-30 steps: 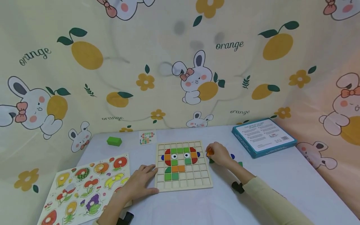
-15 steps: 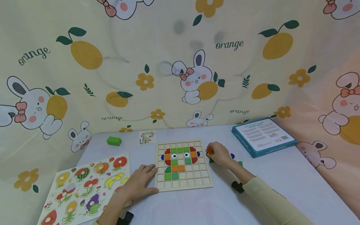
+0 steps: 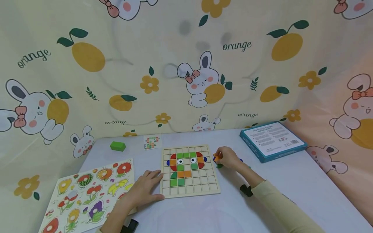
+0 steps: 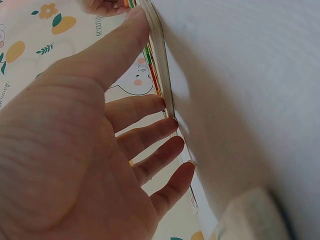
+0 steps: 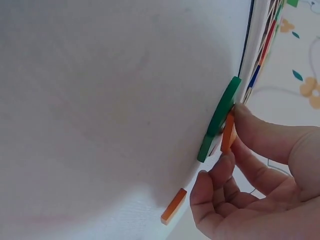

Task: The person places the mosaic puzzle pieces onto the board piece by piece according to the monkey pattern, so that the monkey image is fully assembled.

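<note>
A square wooden grid board (image 3: 202, 184) lies mid-table, with red, orange, green and blue tiles and two eye tiles set in its cells. My left hand (image 3: 144, 189) rests at its left edge, fingers and thumb fairly straight and touching the side, as the left wrist view also shows. Right of the board, my right hand (image 3: 228, 158) pinches an orange tile (image 5: 228, 131) between thumb and fingertips. Green tiles (image 5: 219, 117) lie beside that tile, and another orange tile (image 5: 174, 206) lies near the fingers. The right hand partly hides the loose pieces in the head view.
A fruit puzzle board (image 3: 93, 194) lies at the left, partly under the left forearm. Behind it sits a green block (image 3: 118, 146). A small pattern card (image 3: 152, 142) lies behind the grid board. At the back right is a teal-edged box (image 3: 274, 141).
My right hand and wrist have shifted very slightly, covering more of the loose blue and green pieces at the right. The left hand and the tiles on the board look the same.
</note>
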Demonstrator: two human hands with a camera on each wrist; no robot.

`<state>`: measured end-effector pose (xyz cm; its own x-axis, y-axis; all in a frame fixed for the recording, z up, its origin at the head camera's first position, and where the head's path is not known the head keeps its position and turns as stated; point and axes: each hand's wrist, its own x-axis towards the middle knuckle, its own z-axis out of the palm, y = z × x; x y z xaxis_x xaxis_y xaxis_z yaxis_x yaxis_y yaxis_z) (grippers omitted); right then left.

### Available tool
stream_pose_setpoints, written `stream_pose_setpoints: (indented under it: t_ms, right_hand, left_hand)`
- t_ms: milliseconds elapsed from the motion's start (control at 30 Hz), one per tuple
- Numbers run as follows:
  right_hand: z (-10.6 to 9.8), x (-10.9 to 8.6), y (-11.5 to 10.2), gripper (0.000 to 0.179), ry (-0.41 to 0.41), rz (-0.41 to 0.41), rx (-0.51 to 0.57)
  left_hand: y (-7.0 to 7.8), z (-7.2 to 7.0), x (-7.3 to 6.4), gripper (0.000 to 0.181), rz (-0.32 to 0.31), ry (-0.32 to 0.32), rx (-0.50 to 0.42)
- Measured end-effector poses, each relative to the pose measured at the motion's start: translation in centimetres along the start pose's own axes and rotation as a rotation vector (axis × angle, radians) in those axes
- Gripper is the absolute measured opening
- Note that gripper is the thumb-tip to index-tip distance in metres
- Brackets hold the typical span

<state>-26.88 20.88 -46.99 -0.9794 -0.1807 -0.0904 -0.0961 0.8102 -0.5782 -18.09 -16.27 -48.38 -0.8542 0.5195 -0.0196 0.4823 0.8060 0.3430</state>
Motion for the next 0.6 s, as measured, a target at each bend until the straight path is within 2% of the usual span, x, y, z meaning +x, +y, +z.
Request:
stream_pose_setpoints:
  t_ms: [333, 400, 500, 600]
  right_hand:
    - [0.0, 0.2, 0.3, 0.018, 0.011, -0.030, 0.049]
    - [-0.1, 0.1, 0.3, 0.016, 0.029, -0.050, 0.095]
    - [0.0, -0.1, 0.0, 0.013, 0.053, -0.112, 0.219]
    - [0.4, -0.6, -1.2, 0.015, 0.018, -0.192, 0.344]
  left_hand:
    - [-0.1, 0.0, 0.0, 0.084, 0.004, -0.001, -0.006]
    - [-0.1, 0.1, 0.0, 0.085, 0.003, -0.009, -0.008]
    - [-0.1, 0.1, 0.0, 0.085, 0.004, -0.014, -0.006]
    - [-0.1, 0.0, 0.0, 0.085, 0.006, -0.006, -0.005]
